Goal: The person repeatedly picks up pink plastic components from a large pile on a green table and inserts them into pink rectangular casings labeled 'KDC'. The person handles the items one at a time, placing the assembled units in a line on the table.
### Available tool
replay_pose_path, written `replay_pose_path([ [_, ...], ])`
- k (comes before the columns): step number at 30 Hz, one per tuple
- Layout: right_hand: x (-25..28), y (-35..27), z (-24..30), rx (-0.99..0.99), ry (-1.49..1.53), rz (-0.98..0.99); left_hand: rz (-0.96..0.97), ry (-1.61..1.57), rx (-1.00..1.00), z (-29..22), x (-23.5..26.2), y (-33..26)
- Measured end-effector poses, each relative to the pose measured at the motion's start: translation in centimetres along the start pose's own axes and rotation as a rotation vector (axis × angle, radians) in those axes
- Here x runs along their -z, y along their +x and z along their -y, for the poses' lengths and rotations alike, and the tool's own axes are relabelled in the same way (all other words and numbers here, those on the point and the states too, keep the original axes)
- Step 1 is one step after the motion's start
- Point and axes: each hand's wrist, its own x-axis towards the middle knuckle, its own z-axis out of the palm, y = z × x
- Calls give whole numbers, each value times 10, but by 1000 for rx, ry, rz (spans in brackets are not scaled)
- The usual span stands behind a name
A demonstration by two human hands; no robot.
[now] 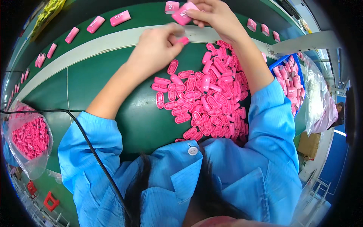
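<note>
My left hand point(153, 49) is closed over the pale rail, with a small pink plastic piece point(183, 40) pinched between thumb and fingers. Higher up, my right hand point(213, 16) grips a pink printed casing point(183, 14), tilted over the belt. Another pink casing point(171, 7) stands on the belt just left of it. Below both hands spreads a loose heap of small oval pink plastic parts point(211, 98) on the green table point(140, 125). Some of the oval parts show an open, ribbed side and others a smooth back.
Several pink casings point(95, 24) sit spaced along the green belt beyond the pale rail point(90, 49). A blue bin point(275, 65) of pink casings stands at the right. At left is a clear bag point(34, 166) of small pink parts. A black cable point(90, 145) crosses my left sleeve.
</note>
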Motion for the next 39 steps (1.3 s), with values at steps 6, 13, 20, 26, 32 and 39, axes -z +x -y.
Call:
replay_pose_path([
  [6,12,-7,-16,-83,45,-16,85,-61,-55,11,1,9],
  [13,-57,65,-14,48,-189,33,178,-600,251,4,6,2],
  [20,-49,83,-22,351,-899,-135,45,-976,373,14,12,8],
  [26,-41,49,7,269,-459,-112,58,-959,345,21,16,10],
  [32,8,-24,-2,21,143,-81,21,-961,334,11,9,13],
  [39,15,-52,-25,-151,402,-73,10,-867,289,2,4,23],
])
